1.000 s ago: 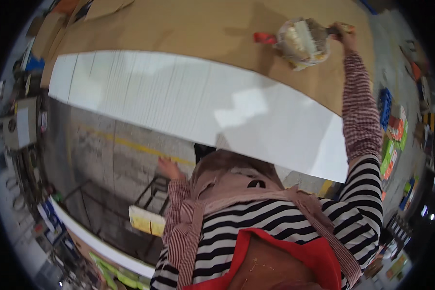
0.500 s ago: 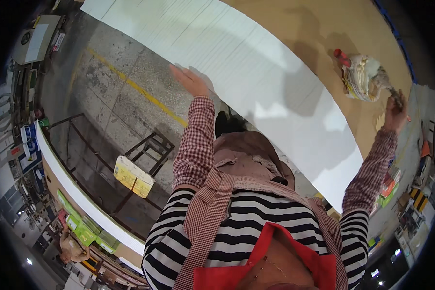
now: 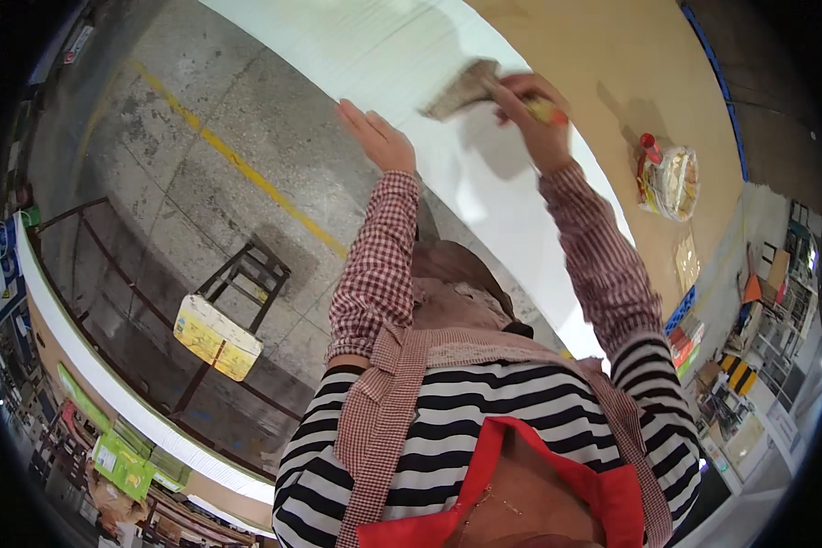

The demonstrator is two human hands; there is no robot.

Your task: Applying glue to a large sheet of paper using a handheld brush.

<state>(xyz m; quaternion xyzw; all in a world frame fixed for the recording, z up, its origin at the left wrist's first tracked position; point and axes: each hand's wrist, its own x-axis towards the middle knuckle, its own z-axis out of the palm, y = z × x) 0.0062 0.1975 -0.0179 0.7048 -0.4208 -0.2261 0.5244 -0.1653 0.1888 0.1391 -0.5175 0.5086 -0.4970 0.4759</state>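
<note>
A flat, wide brush [image 3: 466,89], somewhat blurred, is gripped in my right hand [image 3: 541,119] over a long white sheet [image 3: 521,205]. Its bristle end points left, and part of a yellow and red handle shows by my fingers. At the sheet's left edge is my left hand [image 3: 379,142], its fingers stretched out and holding nothing; whether it presses on the sheet I cannot tell. To the right, a round tub [image 3: 672,185] with crumpled, pale-stained wrapping stands on a brown board, a red handle [image 3: 649,148] sticking up at its rim.
The brown board [image 3: 603,55] extends under and beyond the sheet to a blue edge [image 3: 717,68]. On the left, a dark stool [image 3: 247,279] stands on grey floor, near a yellow-topped seat [image 3: 217,336]. Another long white-edged table [image 3: 91,365] curves along the lower left.
My right hand has swung left from beside the tub to above the white sheet, bringing the brush with it. My left hand stays by the sheet's edge. The whole view has shifted slightly.
</note>
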